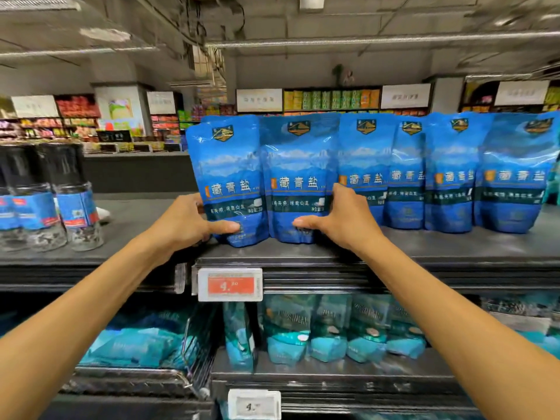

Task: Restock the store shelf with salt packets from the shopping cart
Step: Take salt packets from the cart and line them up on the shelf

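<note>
At the front edge of the top shelf [303, 253], a row of blue salt packets [403, 174] is standing upright, running toward the shelf's right end. The left hand [185, 222] is gripping the leftmost packet [227, 177] at its lower left side, thumb pressing across the front near the base. The right hand [342, 219] is gripping the second packet [298, 177] at its lower right side, thumb lying across the front; its fingers are going behind the packet, out of sight. Both packets are touching each other and resting on the shelf. Toward the shelf's left end, clear grinder jars [51, 207] with black caps are standing apart from the packets. A price tag [230, 284] is hanging on the front edge below the held packets.
</note>
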The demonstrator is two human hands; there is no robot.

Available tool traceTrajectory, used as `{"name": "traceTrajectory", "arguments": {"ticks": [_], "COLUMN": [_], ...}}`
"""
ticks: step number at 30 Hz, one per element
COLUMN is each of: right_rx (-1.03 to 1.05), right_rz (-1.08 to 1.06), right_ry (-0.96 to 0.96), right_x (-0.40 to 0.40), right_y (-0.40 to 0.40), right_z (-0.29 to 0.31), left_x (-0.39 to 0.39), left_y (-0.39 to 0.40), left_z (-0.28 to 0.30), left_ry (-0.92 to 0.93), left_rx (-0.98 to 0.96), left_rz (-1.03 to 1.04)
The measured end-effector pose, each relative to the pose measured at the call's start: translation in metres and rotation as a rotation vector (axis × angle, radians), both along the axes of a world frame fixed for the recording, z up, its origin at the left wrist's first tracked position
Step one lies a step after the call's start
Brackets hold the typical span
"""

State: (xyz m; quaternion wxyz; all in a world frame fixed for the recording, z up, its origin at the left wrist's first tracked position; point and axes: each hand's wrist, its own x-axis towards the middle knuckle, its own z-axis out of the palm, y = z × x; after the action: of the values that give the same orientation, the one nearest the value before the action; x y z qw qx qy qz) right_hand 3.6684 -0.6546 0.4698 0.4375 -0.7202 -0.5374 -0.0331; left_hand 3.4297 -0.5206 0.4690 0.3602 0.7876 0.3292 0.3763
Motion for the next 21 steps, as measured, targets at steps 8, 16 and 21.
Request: {"name": "traceTrajectory", "arguments": {"ticks": [8,16,21], "right_rx": [0.026,-0.007,0.019], "right_rz": [-0.032,0.009,-0.003], "right_ry": [0.001,0.04,0.039], "right_x": [-0.004,-0.005,-0.005], "right_y": [0.008,-0.005,-0.008], "right_z": [-0.007,-0.005,-0.006], "left_x": [-0.002,-0.006,-0.005], "left_y": [0.008,0.008,0.006], "left_z": [0.005,-0.007,-0.008], "left_ry": [0.04,0.041,-0.1], "left_rx": [0.151,0.224,0.179], "left_rz": [-0.015,0.112,0.148]}}
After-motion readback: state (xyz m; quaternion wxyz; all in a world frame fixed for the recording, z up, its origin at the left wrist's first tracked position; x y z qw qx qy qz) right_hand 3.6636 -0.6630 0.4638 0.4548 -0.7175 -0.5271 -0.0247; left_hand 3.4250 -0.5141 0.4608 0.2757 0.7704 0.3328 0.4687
